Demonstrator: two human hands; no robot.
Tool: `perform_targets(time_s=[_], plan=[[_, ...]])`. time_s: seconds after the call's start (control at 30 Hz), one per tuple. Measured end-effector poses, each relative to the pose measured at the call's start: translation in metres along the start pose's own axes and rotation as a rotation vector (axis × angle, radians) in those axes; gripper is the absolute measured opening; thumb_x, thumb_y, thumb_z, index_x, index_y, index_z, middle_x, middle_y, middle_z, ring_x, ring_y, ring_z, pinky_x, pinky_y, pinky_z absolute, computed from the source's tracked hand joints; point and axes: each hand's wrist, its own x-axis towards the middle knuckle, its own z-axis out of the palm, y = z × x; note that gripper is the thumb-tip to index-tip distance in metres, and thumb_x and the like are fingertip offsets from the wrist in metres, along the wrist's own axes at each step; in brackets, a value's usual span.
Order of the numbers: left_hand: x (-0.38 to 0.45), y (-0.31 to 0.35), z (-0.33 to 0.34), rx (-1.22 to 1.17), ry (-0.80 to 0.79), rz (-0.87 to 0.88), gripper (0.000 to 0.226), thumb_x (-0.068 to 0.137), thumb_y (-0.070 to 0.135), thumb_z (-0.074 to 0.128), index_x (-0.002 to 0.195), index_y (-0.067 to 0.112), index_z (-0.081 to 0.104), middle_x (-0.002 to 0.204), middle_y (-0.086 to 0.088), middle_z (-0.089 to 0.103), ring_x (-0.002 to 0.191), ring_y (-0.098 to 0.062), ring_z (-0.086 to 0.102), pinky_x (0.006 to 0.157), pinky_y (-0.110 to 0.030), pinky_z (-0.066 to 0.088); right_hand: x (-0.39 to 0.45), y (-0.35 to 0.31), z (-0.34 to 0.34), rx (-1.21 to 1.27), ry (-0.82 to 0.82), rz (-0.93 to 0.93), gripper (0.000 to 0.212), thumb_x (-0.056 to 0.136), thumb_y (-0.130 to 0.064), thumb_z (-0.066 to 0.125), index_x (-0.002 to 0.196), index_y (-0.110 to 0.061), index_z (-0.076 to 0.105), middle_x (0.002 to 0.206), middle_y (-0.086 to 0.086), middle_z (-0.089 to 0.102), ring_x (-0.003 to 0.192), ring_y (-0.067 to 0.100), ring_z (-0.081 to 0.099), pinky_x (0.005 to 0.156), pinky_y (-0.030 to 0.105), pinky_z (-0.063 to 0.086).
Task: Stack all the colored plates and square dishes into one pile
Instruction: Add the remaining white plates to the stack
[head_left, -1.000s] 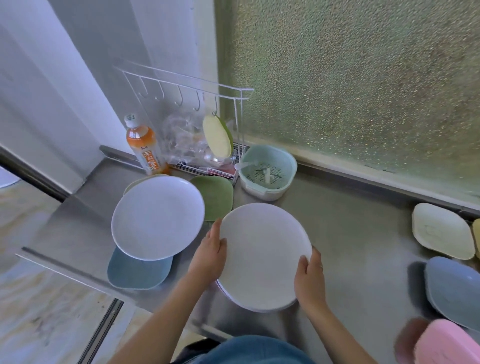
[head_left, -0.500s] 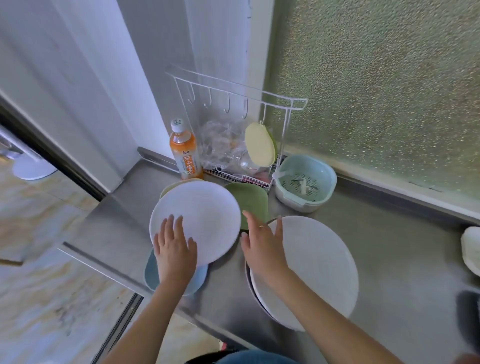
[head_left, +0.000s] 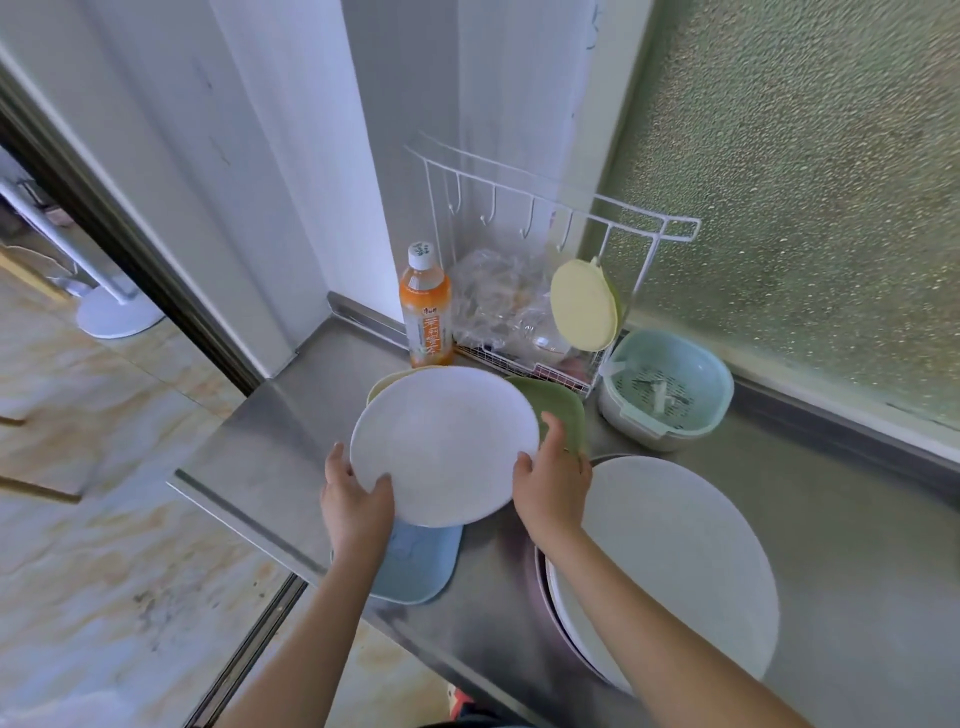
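Observation:
Both hands hold a round white plate (head_left: 444, 441) over the left end of the steel counter (head_left: 291, 431). My left hand (head_left: 356, 501) grips its near-left rim with the thumb on top. My right hand (head_left: 550, 480) grips its right rim. Beneath it lie a blue square dish (head_left: 421, 564), a green square dish (head_left: 561, 410) and a pale yellow dish (head_left: 382, 387), each partly hidden. A larger white plate (head_left: 670, 566) rests on the counter at the right, on top of another plate whose rim shows.
An orange drink bottle (head_left: 425, 306) stands in the back corner. A white wire rack (head_left: 550, 270) behind holds a yellow dish (head_left: 584, 304) and plastic bags. A light blue strainer basket (head_left: 667, 387) sits by the frosted window. The counter's front edge drops to the floor at left.
Both hands left the larger white plate at the right and took the smaller white plate on the left by its rim. The view turned left, so the dishes at far right are gone.

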Motion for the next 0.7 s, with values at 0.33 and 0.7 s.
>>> perform_targets(time_s=[0.33,0.7], plan=[[-0.026,0.042,0.028,-0.215,-0.198,0.063,0.026,0.092,0.027,0.048,0.09,0.005,0.061,0.071,-0.001,0.058,0.064,-0.021,0.054,0.056,-0.026,0.044,-0.001,0.054,-0.072,0.476,0.174,0.124,0.047,0.089,0.004,0.037,0.129,-0.014,0.053,0.128,0.005,0.058,0.116,0.022,0.052,0.096,0.033,0.042],[-0.089,0.047,0.08,0.292,-0.442,0.425,0.045,0.089,0.031,0.05,0.052,0.018,0.03,0.047,0.002,0.034,0.05,-0.016,0.032,0.048,-0.029,0.023,-0.04,0.161,-0.115,0.125,0.366,0.26,0.025,0.092,-0.006,0.042,0.111,-0.014,0.057,0.075,0.012,0.064,0.072,0.033,0.058,0.064,0.035,0.04]])
